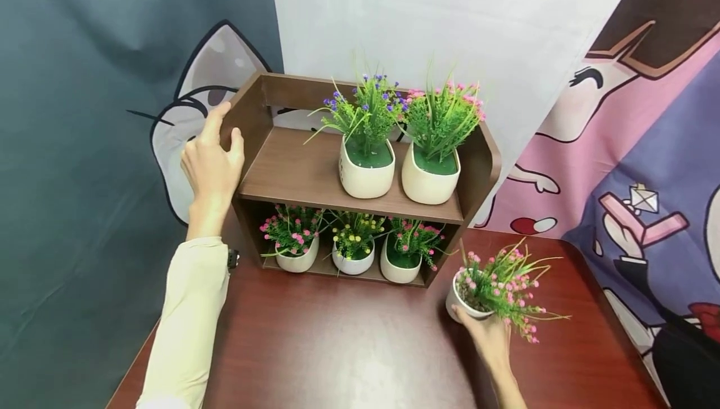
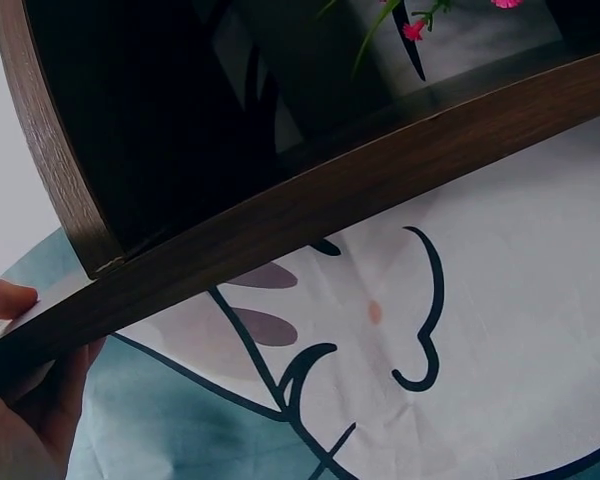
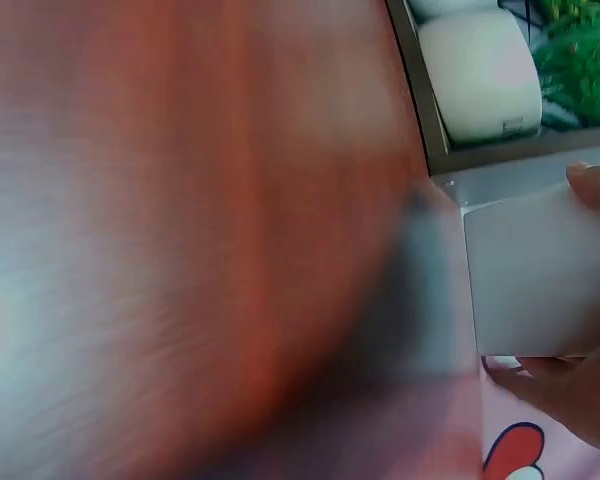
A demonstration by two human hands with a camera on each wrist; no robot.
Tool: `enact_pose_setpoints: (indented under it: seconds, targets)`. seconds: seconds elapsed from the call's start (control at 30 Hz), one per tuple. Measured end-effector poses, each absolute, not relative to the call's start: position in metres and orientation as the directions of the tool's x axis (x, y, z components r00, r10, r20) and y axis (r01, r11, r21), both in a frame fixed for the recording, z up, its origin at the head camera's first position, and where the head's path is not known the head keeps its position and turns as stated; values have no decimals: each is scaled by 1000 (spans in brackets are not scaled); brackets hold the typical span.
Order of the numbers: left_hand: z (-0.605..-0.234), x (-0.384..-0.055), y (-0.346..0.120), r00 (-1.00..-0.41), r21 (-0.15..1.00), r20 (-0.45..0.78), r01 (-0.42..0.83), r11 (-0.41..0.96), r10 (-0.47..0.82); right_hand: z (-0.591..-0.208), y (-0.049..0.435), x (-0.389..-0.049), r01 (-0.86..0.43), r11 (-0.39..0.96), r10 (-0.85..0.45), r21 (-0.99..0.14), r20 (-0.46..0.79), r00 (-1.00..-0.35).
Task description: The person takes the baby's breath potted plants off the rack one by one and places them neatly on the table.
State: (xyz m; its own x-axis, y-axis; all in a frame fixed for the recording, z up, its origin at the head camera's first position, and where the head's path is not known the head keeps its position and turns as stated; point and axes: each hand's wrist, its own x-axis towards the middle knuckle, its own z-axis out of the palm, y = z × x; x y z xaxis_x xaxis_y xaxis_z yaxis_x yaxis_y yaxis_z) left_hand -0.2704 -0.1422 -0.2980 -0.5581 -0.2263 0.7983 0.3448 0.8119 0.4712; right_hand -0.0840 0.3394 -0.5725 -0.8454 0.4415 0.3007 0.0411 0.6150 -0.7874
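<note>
My left hand (image 1: 212, 160) is at the left side panel of a brown wooden two-tier shelf (image 1: 298, 174). In the left wrist view, its thumb and fingers (image 2: 70, 395) lie on opposite faces of the panel, gripping it. To the right of the shelf, my right hand (image 1: 488, 341) holds a potted artificial plant (image 1: 509, 287) with pink flowers, tilted over the table. Thumb and fingers clasp its white pot (image 3: 540, 275) in the right wrist view. The plant's underside is hidden in the head view.
On the upper tier stand a purple-flowered potted plant (image 1: 367, 168) and a pink-flowered one (image 1: 432, 174). Below are two pink-flowered pots (image 1: 298, 259) (image 1: 400, 268) with a yellow-flowered pot (image 1: 353, 262) between them. A glossy red-brown table (image 1: 315, 340) carries the shelf; printed cloth (image 1: 349, 15) hangs behind.
</note>
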Motion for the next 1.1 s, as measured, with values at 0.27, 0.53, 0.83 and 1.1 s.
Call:
enact_pose_setpoints:
  seconds: [0.27,0.53,0.83,1.1]
  targets:
    - [-296,-274,-139,-557,464,803,357,811,-214,-528,309,-126,115,608,517,-785,282,-808]
    - [-282,-275,-142,-549,445,812,367,817,-196,-542,301,-157,70,691,443,-719,345,-828]
    - [-296,-271,-141,-564,454,802,360,815,-197,-541,298,-122,179,709,425,-682,211,-880]
    - [-299,-271,-143,-567,474,794,349,809,-221,-494,281,-71,259,534,424,-804,-11,-906]
